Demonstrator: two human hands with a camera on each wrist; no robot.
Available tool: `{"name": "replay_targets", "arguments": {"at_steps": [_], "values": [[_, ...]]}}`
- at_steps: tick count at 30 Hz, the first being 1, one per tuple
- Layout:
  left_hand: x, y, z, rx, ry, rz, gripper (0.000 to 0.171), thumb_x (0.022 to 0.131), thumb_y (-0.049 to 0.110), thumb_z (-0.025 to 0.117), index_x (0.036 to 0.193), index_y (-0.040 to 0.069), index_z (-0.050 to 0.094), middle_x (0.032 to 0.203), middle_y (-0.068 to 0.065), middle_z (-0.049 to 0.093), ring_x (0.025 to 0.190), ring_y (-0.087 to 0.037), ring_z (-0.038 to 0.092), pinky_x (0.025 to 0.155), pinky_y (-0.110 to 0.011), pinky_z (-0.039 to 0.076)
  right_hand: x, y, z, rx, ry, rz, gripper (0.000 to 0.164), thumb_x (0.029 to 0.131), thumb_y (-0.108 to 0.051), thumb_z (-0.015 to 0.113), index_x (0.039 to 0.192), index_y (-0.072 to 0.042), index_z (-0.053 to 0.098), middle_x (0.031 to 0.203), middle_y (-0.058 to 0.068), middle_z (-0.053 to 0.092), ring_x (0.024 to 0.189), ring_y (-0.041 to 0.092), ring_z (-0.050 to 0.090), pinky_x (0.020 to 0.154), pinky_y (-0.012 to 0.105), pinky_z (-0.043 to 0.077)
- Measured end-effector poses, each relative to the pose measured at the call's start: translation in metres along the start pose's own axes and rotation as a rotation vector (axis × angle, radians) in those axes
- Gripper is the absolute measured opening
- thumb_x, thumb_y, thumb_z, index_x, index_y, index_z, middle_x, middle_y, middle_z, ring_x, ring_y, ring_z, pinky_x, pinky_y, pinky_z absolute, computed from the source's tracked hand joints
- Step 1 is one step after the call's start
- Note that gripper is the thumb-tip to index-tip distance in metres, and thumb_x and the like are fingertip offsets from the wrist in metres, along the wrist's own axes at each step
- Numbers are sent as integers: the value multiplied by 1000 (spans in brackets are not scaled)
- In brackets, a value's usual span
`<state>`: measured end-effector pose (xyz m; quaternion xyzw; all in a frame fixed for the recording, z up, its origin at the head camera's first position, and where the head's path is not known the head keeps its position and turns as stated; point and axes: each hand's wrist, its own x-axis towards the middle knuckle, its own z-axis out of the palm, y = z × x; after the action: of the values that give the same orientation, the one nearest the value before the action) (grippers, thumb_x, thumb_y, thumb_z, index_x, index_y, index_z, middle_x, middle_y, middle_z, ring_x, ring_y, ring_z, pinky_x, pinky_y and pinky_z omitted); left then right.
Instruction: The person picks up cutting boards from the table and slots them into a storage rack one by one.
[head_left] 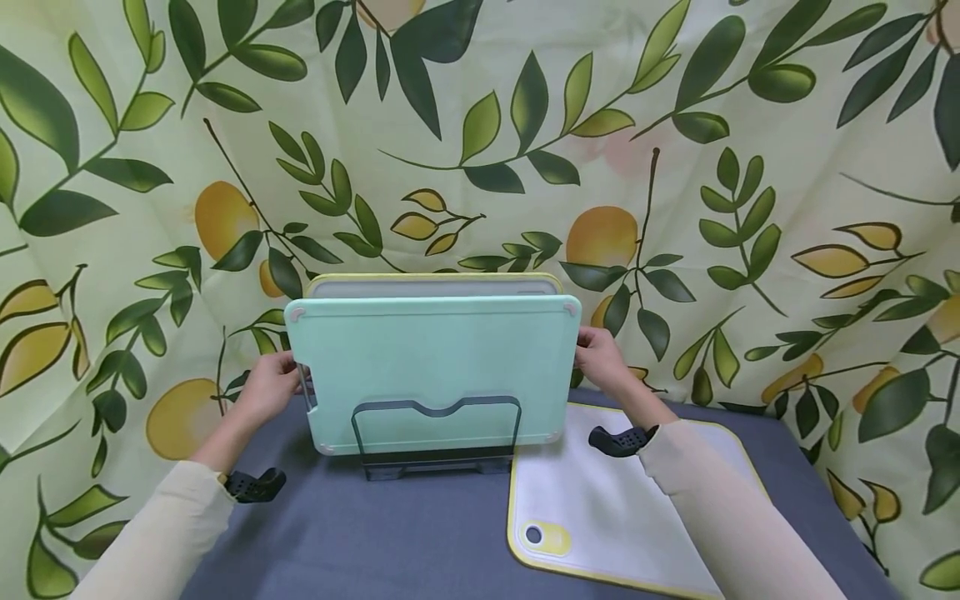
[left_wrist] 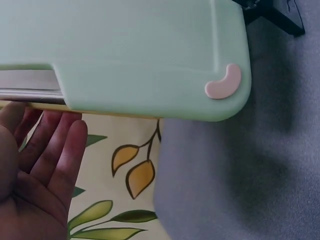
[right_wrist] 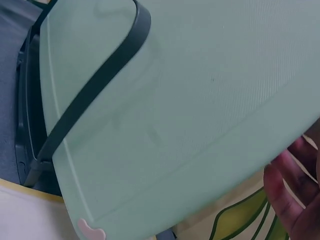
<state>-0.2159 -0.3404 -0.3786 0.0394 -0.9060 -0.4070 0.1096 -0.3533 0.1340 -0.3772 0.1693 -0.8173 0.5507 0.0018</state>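
A mint-green cutting board with pink corner pads stands upright in a dark rack. Behind it stands a grey cutting board with a yellow edge, showing only along the top in the head view. At the left side, my left hand pinches the yellow-edged board; its thumb and fingers meet the yellow edge below the mint board's handle slot. My right hand grips at the opposite side, its fingers reaching behind the mint board, where the fingertips are partly hidden.
A white cutting board with a yellow rim lies flat to the right of the rack, under my right forearm. Grey-blue cloth covers the table. A leaf-and-fruit patterned curtain hangs close behind.
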Motion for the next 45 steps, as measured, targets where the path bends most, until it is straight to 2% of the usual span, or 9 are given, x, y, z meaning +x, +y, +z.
{"name": "replay_targets", "arguments": {"at_steps": [7, 14, 17, 23, 27, 31, 37, 40, 45], "values": [[-10, -2, -2, -21, 1, -11, 51, 110, 29, 37, 136, -11, 54, 122, -32, 65, 103, -33, 70, 85, -40, 61, -5, 1, 1, -30, 29, 21, 25, 102, -12, 57, 115, 7, 68, 86, -2, 65, 78, 10, 58, 72, 26, 55], [-20, -8, -4, -116, 4, -3, 50, 109, 30, 43, 135, -10, 56, 123, -31, 66, 87, 4, 68, 78, -28, 62, -12, 0, 0, -50, 18, 20, 32, 104, -18, 57, 125, 4, 67, 108, 14, 70, 85, 9, 63, 80, 31, 60], [-23, -11, -5, -165, -2, 9, 50, 109, 30, 45, 135, -11, 56, 120, -27, 69, 84, 10, 66, 77, -29, 62, -15, 2, -1, -37, 18, 33, 33, 104, -19, 56, 128, 3, 65, 116, 18, 68, 88, 8, 64, 81, 33, 61], [-29, -14, -7, -260, -14, 35, 53, 108, 31, 47, 135, -15, 54, 103, 7, 75, 84, 6, 70, 75, -29, 62, -22, 4, -1, 6, 21, 57, 36, 104, -21, 57, 130, 2, 64, 120, 20, 67, 89, 8, 65, 86, 42, 61], [-33, -14, -5, -311, -4, 63, 55, 108, 32, 47, 129, -18, 56, 91, 25, 69, 83, 4, 71, 73, -26, 62, -26, 6, -2, 36, 25, 46, 37, 104, -22, 58, 129, 3, 65, 113, 15, 70, 86, 7, 67, 80, 34, 62], [-35, -12, -3, -332, 14, 89, 52, 108, 31, 49, 123, -18, 58, 88, 25, 70, 82, 2, 72, 71, -24, 61, -30, 8, -3, 50, 24, 41, 38, 104, -23, 58, 128, 6, 64, 104, 6, 72, 84, 7, 68, 77, 29, 61], [-39, -9, 0, -310, 46, 67, 54, 107, 33, 51, 125, -17, 59, 87, 27, 69, 80, 3, 72, 71, -22, 61, -38, 12, -4, 76, 40, 80, 41, 103, -28, 59, 129, 5, 64, 103, 3, 70, 86, 8, 68, 82, 36, 62], [-43, -7, 4, -269, 101, 37, 54, 106, 35, 52, 125, -15, 61, 87, 25, 70, 78, 4, 71, 71, -21, 60, -45, 14, -5, 75, 47, 94, 46, 102, -35, 61, 129, 2, 64, 106, 6, 72, 89, 7, 69, 84, 35, 61], [-57, 0, 15, -201, 223, -28, 50, 104, 37, 55, 123, -9, 65, 92, 6, 75, 76, 6, 69, 71, -16, 58, -62, 16, -9, 96, 50, 79, 49, 99, -38, 65, 127, 2, 65, 107, 8, 75, 90, 6, 72, 85, 32, 61]]}}
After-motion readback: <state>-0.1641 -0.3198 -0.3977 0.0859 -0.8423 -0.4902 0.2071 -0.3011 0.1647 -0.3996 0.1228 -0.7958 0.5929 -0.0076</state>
